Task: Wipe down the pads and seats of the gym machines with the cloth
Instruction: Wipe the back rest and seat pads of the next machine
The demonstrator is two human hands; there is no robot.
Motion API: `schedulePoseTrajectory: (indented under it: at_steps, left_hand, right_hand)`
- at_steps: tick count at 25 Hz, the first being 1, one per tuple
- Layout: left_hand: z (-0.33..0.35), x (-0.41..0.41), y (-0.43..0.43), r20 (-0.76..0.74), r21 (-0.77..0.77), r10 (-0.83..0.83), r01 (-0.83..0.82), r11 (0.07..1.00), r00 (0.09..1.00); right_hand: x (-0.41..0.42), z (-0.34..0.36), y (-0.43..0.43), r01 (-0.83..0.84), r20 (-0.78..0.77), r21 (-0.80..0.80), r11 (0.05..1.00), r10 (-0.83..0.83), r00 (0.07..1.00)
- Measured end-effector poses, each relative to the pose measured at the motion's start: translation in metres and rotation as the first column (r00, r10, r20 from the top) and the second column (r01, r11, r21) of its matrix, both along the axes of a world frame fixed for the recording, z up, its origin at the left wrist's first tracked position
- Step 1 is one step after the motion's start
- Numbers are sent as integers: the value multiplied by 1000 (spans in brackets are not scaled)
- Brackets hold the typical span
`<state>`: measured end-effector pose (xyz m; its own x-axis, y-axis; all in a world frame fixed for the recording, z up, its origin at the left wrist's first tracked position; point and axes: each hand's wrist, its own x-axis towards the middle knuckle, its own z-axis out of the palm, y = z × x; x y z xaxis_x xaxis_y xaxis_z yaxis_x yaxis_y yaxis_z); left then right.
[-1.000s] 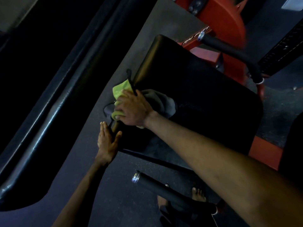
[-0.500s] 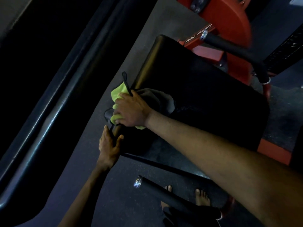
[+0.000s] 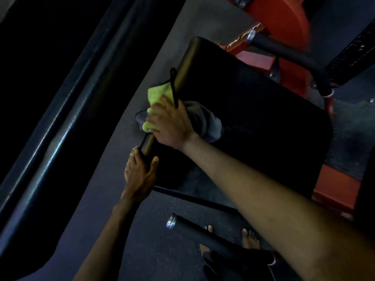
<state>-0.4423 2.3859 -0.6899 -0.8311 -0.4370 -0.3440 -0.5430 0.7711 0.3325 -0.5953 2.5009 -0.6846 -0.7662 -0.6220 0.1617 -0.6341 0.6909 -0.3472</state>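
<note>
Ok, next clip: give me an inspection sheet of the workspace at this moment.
Surface: black seat pad; too dim to judge its condition.
Job's things: yellow-green and grey cloth, draped over the pad's left edge.
Clutter: nothing seen.
Hands: right hand grips the cloth against that edge; left hand holds the pad's near corner.
Cables: nothing seen; only a thin black cord crossing the cloth.
Surroundings: red frame, upper handle, lower handle, dark floor, bare feet, long black pad at left.
</note>
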Motion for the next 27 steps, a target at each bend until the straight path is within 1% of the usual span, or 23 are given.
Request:
schedulePoseTrajectory:
  at_steps: [1,2,3,4,5,7,9,10,11,12,14,15,16,17,18,19,21,22,23,24,25,26,27]
  left_hand:
    - [1,-2,4,10,-14,19,-19,1000,1000]
    - [2,-3,7,23,-27,32,-31,999,999]
    - [3,-5,9,36,-38,41,-40,998,999]
    - [3,-5,10,46,-46,48,-46,998,998]
    - [4,-5,10,52,-50,51,-48,998,997]
    - [5,-5,12,59,-53,46,-43,998,997]
    - [5,-7,13,71,-62,51,-47,997,996]
    - [6,-6,14,75,-68,58,-53,996,995]
    - [6,-6,15,69,-74,62,-57,996,996]
    - [6,-7,16,52,-77,59,-55,996,997]
    - [8,-16,22,-25,-55,7,-9,998,1000]
    - [7,-24,28,-84,-43,-30,27,999,996]
    - [7,-34,34,-133,-36,-52,48,998,990]
    - [6,-45,41,-154,-35,-55,50,998,987]
    - [6,-55,45,-156,-49,-52,45,998,986]
    - [4,-61,47,-152,-89,-54,40,995,987]
    - [-2,-62,51,-153,-209,-72,39,977,986]
    - [-4,-61,52,-160,-251,-80,38,967,984]
    - [-6,-60,53,-166,-272,-83,35,962,983]
    - [-6,-59,55,-169,-275,-81,32,961,982]
    - [-6,-60,56,-172,-276,-81,31,961,982]
    - [-6,-60,57,-177,-280,-86,34,959,980]
    - [-7,-61,57,-181,-285,-91,36,958,979]
  right_hand:
    - [3,-2,11,-41,23,-10,999,41,999]
    - [2,-3,24,-20,88,-4,1000,20,996]
    - [0,-6,41,60,149,-2,998,-59,987]
    - [1,-12,58,180,176,-23,983,-173,969]
    - [5,-17,77,315,175,-58,947,-301,937]
    - [16,-29,107,539,217,-86,838,-512,831]
    - [27,-31,109,671,272,-42,740,-638,721]
    - [33,-27,101,699,262,-16,715,-671,693]
    - [37,-23,92,684,238,-1,730,-664,709]
    - [41,-20,82,627,205,3,779,-614,762]
    - [49,-21,78,440,137,-3,898,-436,890]
    - [50,-26,89,380,122,-6,925,-376,918]
    - [49,-32,106,387,136,-21,922,-380,915]
    - [49,-41,127,450,162,-40,892,-439,884]
    - [52,-47,148,542,182,-53,839,-526,831]
    - [56,-54,168,629,216,-76,774,-603,768]
    - [62,-66,199,761,322,-161,628,-695,642]
    - [62,-69,206,813,375,-169,557,-727,575]
    - [60,-69,207,855,402,-132,502,-761,509]
    - [58,-68,201,877,395,-82,473,-793,464]
    - [56,-64,190,876,366,-50,479,-808,462]
    - [54,-57,176,852,325,-46,522,-799,507]
    - [52,-51,160,796,272,-59,602,-758,593]
